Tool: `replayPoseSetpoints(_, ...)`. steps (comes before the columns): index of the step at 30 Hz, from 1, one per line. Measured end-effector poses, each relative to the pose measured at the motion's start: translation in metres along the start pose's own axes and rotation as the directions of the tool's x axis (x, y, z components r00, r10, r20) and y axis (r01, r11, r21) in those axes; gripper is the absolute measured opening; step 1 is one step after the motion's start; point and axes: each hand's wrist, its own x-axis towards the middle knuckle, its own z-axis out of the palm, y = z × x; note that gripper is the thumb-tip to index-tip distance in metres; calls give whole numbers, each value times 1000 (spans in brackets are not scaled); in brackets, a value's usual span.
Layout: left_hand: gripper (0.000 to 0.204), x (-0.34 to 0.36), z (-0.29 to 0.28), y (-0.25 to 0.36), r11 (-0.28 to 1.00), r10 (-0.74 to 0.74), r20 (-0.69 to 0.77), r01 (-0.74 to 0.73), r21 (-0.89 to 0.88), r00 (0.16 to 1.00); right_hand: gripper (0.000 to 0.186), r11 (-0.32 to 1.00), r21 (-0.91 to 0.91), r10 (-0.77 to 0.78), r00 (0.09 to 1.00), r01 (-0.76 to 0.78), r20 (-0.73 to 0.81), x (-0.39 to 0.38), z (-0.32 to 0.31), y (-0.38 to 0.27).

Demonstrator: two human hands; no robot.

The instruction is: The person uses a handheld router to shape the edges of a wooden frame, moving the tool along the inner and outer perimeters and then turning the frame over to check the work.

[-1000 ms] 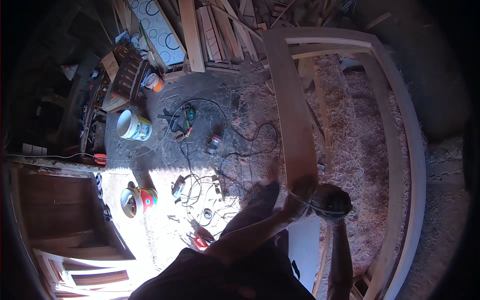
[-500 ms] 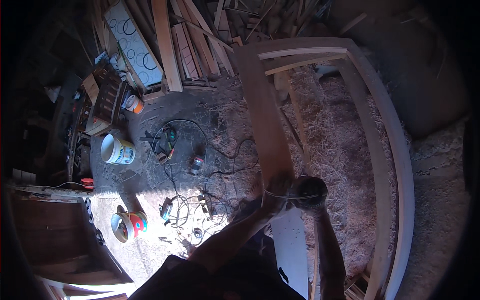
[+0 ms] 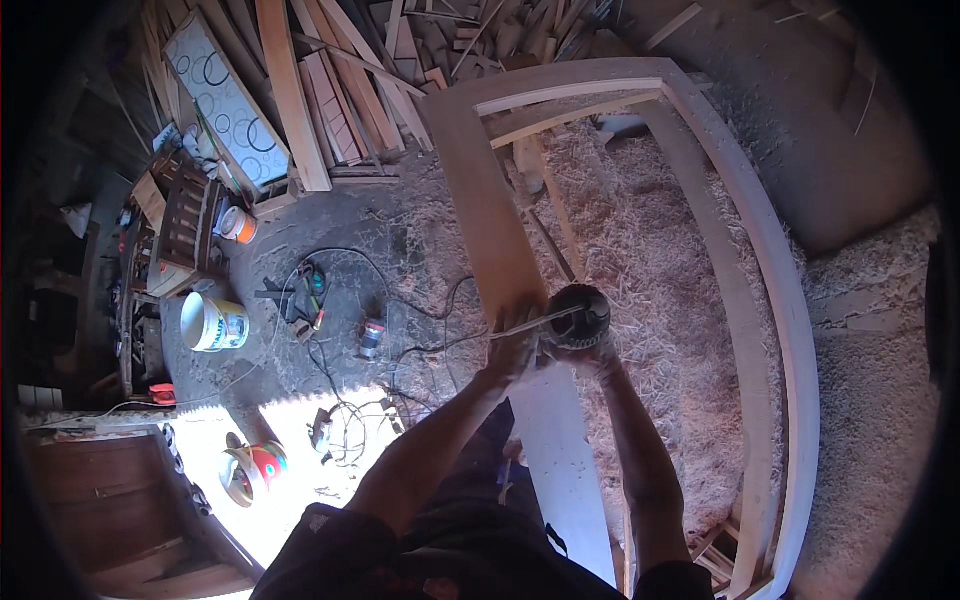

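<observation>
A long plank (image 3: 470,170), one side of a large wooden frame (image 3: 790,330), runs away from me, pale at its near end and warmer brown beyond. My right hand (image 3: 590,360) is closed on a dark round-bodied power tool (image 3: 580,310) at the plank's right side, partly hiding its lower part. Just left of the tool, my left hand (image 3: 515,335) lies on the plank with its fingers stretched along the surface. A pale cord crosses over the left fingers and the tool.
Wood shavings (image 3: 640,250) fill the frame's middle. Cords, tools (image 3: 310,300), a white bucket (image 3: 210,325) and a red-labelled bucket (image 3: 250,470) lie on the floor at left. Offcut boards (image 3: 360,90) are heaped at the back. A wooden panel (image 3: 120,490) is at lower left.
Both hands and the power tool have moved up the plank, away from my body. The whole scene has shifted leftward in the picture as the view moved.
</observation>
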Motion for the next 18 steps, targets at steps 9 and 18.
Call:
replayPoseSetpoints(9,79,46,13,-59,925,-75,12,75,-372,997,89,881,468,103,993,-67,-53,62,9,33)
replayPoseSetpoints(18,107,93,7,-109,998,56,-46,-54,39,997,87,824,541,193,981,-169,12,125,-4,33)
